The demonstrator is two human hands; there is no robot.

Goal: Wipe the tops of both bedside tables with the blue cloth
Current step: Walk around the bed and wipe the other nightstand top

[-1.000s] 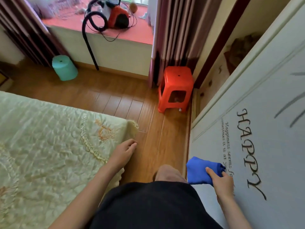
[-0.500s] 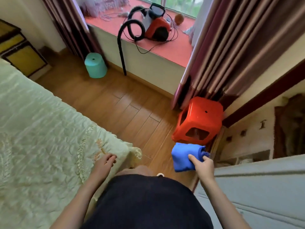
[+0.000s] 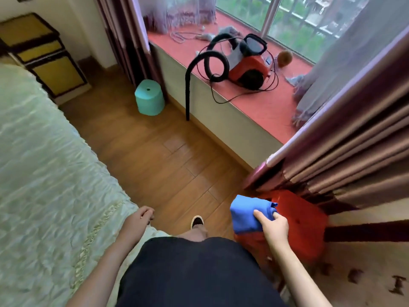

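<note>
Low at the right of the view, the blue cloth [image 3: 249,216] is sitting bunched and folded in the right hand [image 3: 273,226], which is gripping it with the thumb pressing on top and the fingers curling around its right edge. Cloth and hand are hovering in front of the red plastic stool [image 3: 307,229], which is standing on the wooden floor [image 3: 168,165] at the foot of the brown curtain [image 3: 354,156]. Across the person's dark shorts [image 3: 194,273], the left hand [image 3: 138,220] is hanging loosely half-curled and holding nothing, just beside the corner of the bed, where the pale green bedspread [image 3: 44,173] is draping over the edge. Between the two hands a knee and a dark shoe [image 3: 197,221] are showing above the floorboards. Farther off, a bedside table [image 3: 42,58] with yellow drawer fronts and dark framing is standing against the wall at the head of the bed, well apart from the cloth. A teal round stool [image 3: 149,97] is sitting on the floor near the curtain by the window ledge. On the red-topped window ledge [image 3: 261,107], a red and black vacuum cleaner [image 3: 247,69] is resting, its black hose [image 3: 188,91] looping and drooping over the ledge front toward the floor, with its thin cord lying in loops beside it.
</note>
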